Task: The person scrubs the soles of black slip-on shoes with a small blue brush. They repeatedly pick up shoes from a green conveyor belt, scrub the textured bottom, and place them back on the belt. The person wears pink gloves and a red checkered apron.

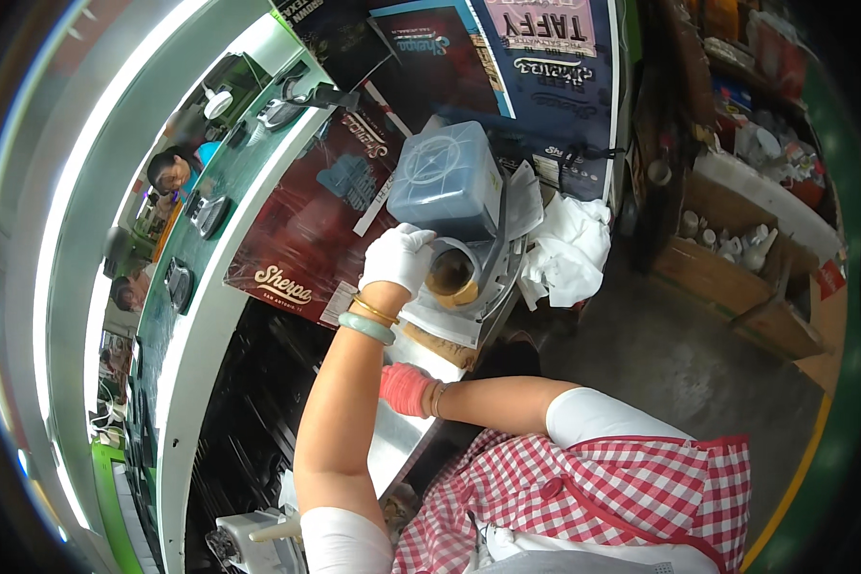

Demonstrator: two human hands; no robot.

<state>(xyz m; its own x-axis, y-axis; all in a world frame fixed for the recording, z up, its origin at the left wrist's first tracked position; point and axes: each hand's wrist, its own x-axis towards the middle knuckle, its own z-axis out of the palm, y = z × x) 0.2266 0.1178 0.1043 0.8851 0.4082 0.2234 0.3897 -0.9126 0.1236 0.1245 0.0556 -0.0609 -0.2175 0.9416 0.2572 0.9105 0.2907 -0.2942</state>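
Observation:
My left hand [397, 256], in a white glove, is closed around the side of a cup of brown drink [452, 275]. The cup sits in the ring holder of a grey machine with a blue-grey box top [445, 177]. A green bangle and a thin gold one circle that wrist. My right hand [407, 387], in a pink glove, rests curled on a metal worktop [392, 440] below the machine, and nothing shows in it. I wear a red-and-white checked apron [603, 497].
A white curved counter [210, 316] with dark red posters runs along the left, and people stand beyond it [172, 172]. A white cloth [569, 249] lies right of the machine. Cardboard boxes of white cups [727, 249] stand on the grey floor at the right.

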